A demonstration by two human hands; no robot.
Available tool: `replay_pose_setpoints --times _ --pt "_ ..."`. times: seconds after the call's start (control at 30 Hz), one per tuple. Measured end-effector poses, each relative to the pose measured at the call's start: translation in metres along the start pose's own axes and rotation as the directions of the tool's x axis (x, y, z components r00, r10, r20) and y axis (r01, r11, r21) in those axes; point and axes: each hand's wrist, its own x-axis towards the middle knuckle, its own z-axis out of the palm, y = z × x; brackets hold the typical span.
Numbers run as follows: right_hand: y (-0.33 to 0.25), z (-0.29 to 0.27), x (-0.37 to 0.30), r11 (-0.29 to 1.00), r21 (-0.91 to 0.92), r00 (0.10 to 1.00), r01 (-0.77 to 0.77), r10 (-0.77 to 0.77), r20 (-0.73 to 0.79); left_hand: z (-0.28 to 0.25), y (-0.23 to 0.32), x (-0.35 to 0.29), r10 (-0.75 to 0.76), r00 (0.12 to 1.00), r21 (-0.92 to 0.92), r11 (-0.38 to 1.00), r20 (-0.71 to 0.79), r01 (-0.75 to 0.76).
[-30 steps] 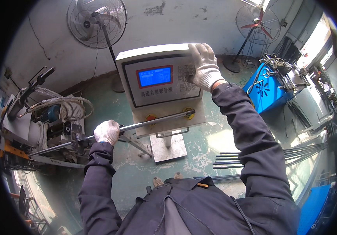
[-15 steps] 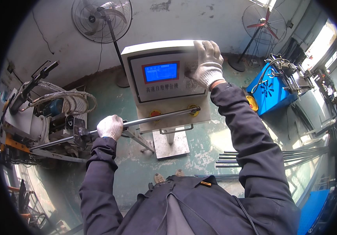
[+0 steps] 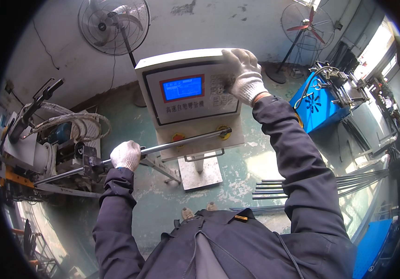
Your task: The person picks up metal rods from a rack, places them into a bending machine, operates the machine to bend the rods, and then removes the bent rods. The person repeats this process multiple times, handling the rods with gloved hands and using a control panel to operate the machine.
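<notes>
My left hand [image 3: 126, 155], in a white knit glove, is closed round a long grey metal tube [image 3: 181, 142]. The tube slants from the bending machine [image 3: 86, 162] on the left across the front of a pale control box [image 3: 200, 130]. On the box's face are a lit blue screen [image 3: 183, 88] and a keypad [image 3: 219, 89]. My gloved right hand [image 3: 245, 74] grips the box's upper right corner, fingers bent over the top edge. Its thumb lies by the keypad, partly hidden in shadow. Below the panel sit a red button [image 3: 177, 138] and a yellow-ringed knob [image 3: 223, 132], partly behind the tube.
Two standing fans, one grey [image 3: 114, 25] and one with red blades [image 3: 308, 27], stand by the far wall. A blue machine [image 3: 318, 102] is at the right. Several dark tubes [image 3: 270, 189] lie beside my right arm. The box's pedestal base [image 3: 200, 174] rests on the green floor.
The view has shifted slightly, so the box and fans appear farther left. More of the keypad shows beside my right hand. My left hand keeps its hold on the tube.
</notes>
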Motion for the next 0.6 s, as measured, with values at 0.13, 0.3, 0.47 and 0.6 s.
replay_pose_setpoints --times 0.13,0.3,0.47,0.6 --pt "0.001 0.001 0.000 1.000 0.020 1.000 0.019 -0.018 -0.024 -0.005 0.003 -0.002 -0.048 0.999 -0.053 0.997 0.019 0.049" --pt "0.008 0.002 -0.003 0.998 0.015 0.997 0.063 -0.063 -0.037 -0.001 0.002 0.000 -0.073 0.997 -0.098 0.993 -0.003 0.072" --pt "0.022 0.001 -0.001 0.992 -0.021 0.991 0.126 -0.125 0.038 0.011 -0.005 0.001 -0.063 0.998 -0.061 0.996 -0.016 0.062" --pt "0.021 0.003 -0.002 0.992 -0.041 0.992 0.123 -0.122 0.030 0.012 -0.005 0.001 0.032 0.998 0.016 0.999 -0.049 -0.032"
